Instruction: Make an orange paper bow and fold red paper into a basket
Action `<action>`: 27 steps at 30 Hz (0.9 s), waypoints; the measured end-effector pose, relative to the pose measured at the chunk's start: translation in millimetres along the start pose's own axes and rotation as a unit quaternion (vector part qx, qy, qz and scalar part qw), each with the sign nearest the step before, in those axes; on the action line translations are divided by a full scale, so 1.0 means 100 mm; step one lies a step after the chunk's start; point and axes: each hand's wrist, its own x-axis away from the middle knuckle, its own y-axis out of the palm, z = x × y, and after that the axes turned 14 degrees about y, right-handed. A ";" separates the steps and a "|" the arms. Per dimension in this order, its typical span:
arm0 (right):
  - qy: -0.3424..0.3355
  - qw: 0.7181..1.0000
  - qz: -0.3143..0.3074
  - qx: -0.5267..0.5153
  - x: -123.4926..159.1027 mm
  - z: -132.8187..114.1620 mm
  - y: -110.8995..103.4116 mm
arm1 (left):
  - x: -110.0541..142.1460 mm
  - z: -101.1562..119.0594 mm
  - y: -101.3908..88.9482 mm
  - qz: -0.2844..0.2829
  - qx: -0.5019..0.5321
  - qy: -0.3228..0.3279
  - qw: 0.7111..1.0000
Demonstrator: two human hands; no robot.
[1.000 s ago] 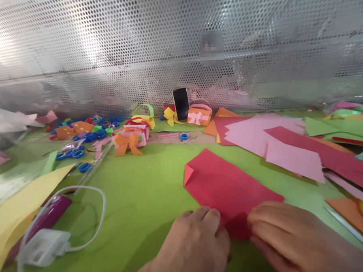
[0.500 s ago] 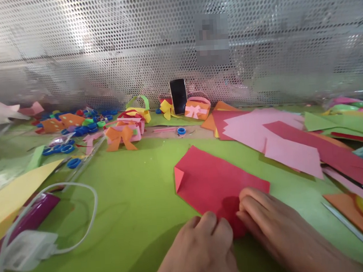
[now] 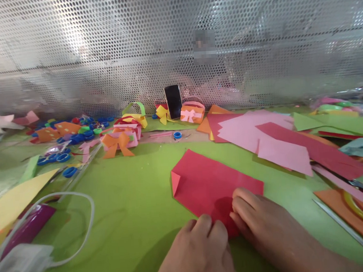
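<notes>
On the red paper [image 3: 206,183], the right hand [image 3: 258,215] rests bunched; at the paper's near edge, the left hand [image 3: 201,246] curls; grips hidden.

A sheet [image 3: 209,177] is lying on the table [image 3: 122,220], with the left hand [image 3: 202,248] and right hand [image 3: 259,221] touching its near end. A charger [image 3: 24,264] is sitting near left, with scissors [image 3: 62,157] lying beyond it. Papers [image 3: 245,128] are overlapping at far right. A phone [image 3: 173,102] is standing far in the middle, before a wall [image 3: 135,65].
</notes>
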 end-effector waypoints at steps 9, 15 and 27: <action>0.015 1.000 -0.003 0.003 -0.02 0.00 0.02 | 0.02 -0.01 0.01 -0.033 0.046 -0.066 0.996; 0.005 0.999 -0.032 0.015 -0.06 -0.01 -0.04 | 0.07 0.02 -0.01 0.063 0.105 -0.136 0.983; 0.031 0.997 -0.065 0.015 0.01 -0.01 0.08 | 0.11 -0.06 0.02 0.050 0.131 -0.162 0.977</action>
